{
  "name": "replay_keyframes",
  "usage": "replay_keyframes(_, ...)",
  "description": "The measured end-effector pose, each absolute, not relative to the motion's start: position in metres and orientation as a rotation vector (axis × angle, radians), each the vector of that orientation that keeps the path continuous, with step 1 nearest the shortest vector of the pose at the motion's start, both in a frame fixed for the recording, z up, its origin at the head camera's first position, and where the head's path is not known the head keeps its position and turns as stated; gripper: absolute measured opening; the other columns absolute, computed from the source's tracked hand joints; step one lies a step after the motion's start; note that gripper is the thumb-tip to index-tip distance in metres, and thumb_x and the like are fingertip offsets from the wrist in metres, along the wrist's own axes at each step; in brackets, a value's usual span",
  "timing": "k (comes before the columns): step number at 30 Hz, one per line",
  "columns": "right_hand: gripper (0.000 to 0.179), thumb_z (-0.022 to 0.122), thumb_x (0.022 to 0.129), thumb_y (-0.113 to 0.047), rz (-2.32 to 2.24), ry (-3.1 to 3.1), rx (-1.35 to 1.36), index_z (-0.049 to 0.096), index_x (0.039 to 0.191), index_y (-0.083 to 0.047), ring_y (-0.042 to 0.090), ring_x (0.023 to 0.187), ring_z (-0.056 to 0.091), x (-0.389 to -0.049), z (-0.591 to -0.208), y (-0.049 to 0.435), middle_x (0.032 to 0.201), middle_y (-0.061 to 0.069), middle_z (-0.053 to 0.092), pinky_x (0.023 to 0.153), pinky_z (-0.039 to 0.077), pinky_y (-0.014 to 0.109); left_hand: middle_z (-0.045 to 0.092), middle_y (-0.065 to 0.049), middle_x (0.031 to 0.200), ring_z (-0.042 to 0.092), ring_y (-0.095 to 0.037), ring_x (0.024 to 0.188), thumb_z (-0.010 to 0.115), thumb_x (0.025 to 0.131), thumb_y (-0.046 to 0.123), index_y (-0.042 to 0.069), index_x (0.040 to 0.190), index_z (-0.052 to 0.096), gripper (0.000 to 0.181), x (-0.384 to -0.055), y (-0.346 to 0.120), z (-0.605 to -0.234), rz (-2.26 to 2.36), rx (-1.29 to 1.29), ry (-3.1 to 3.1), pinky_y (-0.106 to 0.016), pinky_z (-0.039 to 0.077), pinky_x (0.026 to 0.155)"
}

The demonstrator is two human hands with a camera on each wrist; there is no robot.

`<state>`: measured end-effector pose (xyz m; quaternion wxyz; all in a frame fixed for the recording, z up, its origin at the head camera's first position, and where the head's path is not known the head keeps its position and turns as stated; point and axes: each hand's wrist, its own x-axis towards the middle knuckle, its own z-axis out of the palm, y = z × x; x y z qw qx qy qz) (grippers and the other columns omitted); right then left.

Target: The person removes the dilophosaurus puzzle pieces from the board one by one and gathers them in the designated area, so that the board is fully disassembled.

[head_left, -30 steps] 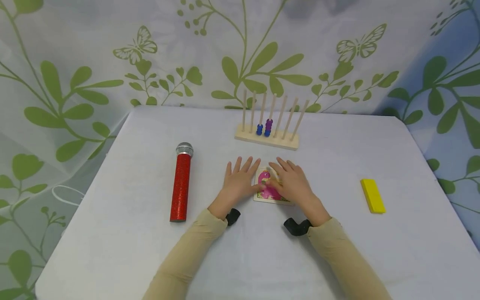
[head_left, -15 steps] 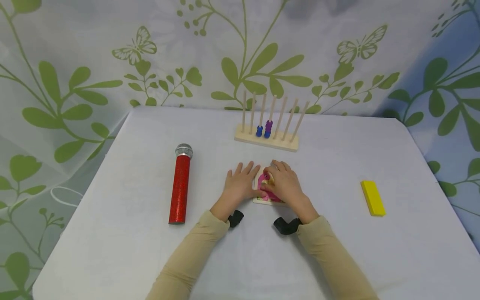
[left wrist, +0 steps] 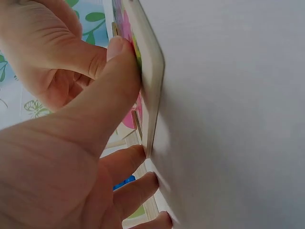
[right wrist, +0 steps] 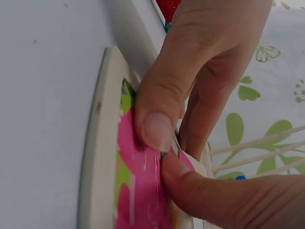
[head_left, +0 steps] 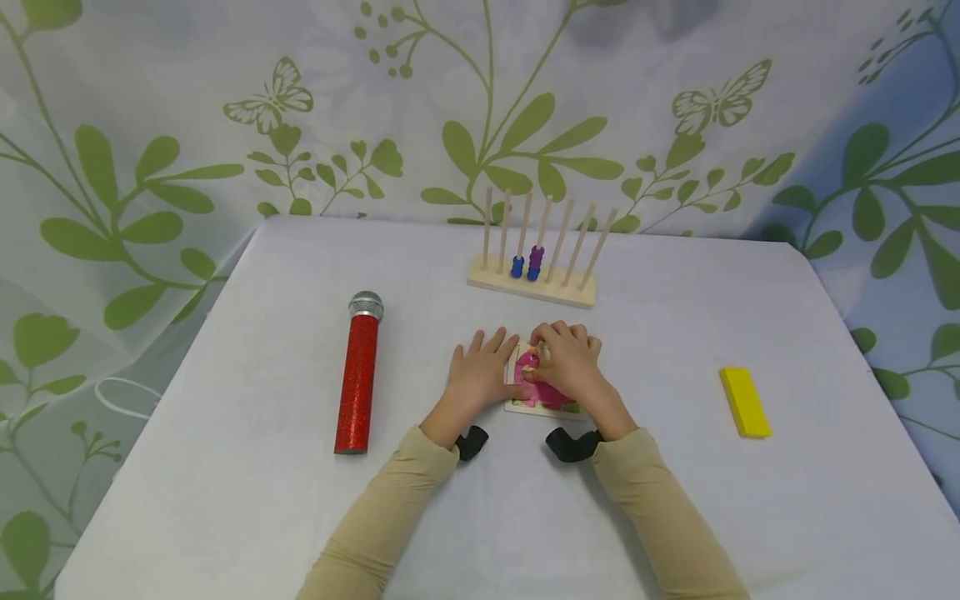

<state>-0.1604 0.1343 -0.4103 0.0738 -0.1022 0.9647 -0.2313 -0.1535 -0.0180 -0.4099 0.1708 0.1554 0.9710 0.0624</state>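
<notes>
A small wooden picture puzzle (head_left: 551,400) with a pink dinosaur lies on the white-covered table. My left hand (head_left: 478,373) rests at its left side, fingers spread on the cloth, thumb pressing on the face of the board. From the right, my right hand (head_left: 576,364) reaches over the puzzle with curled fingers and pinches a puzzle piece (right wrist: 188,161) by the dinosaur's head. That piece stands slightly raised in the right wrist view. Both thumbs come close together over the pink picture. My right fingertips are partly hidden behind the thumbs in the wrist views.
Behind the hands stands a wooden peg abacus (head_left: 532,289) with a few blue and purple beads. A red microphone (head_left: 357,383) lies to the left, a yellow block (head_left: 746,402) to the right. A leaf-patterned curtain (head_left: 330,100) hangs behind the table.
My right hand has shifted left over the puzzle, and its spread fingers have curled into a pinch at the upper part. My left hand stays almost where it was.
</notes>
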Motion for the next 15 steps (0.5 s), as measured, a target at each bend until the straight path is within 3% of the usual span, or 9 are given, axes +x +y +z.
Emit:
replay_keyframes(5, 0.040, 0.077, 0.071, -0.030, -0.728, 2.893, -0.394, 0.055, 0.099, -0.013, 0.033, 0.107, 0.034, -0.161, -0.413, 0.139, 0.106, 0.006, 0.053, 0.087, 0.015, 0.055, 0.018, 0.000, 0.149, 0.016, -0.029, 0.134, 0.059, 0.072, 0.064, 0.023, 0.144, 0.025, 0.090, -0.152, -0.018, -0.412, 0.183, 0.443, 2.767, -0.053, 0.021, 0.102)
replay_keyframes(15, 0.030, 0.075, 0.075, -0.014, -0.974, 2.831, -0.560, 0.059, 0.099, -0.006, 0.027, 0.093, 0.048, -0.167, -0.416, 0.148, 0.092, 0.006, 0.063, 0.089, 0.023, 0.053, 0.016, 0.001, 0.150, 0.014, -0.028, 0.135, 0.059, 0.073, 0.063, 0.024, 0.145, 0.023, 0.090, -0.154, -0.018, -0.411, 0.173, 0.442, 2.754, -0.052, 0.020, 0.102)
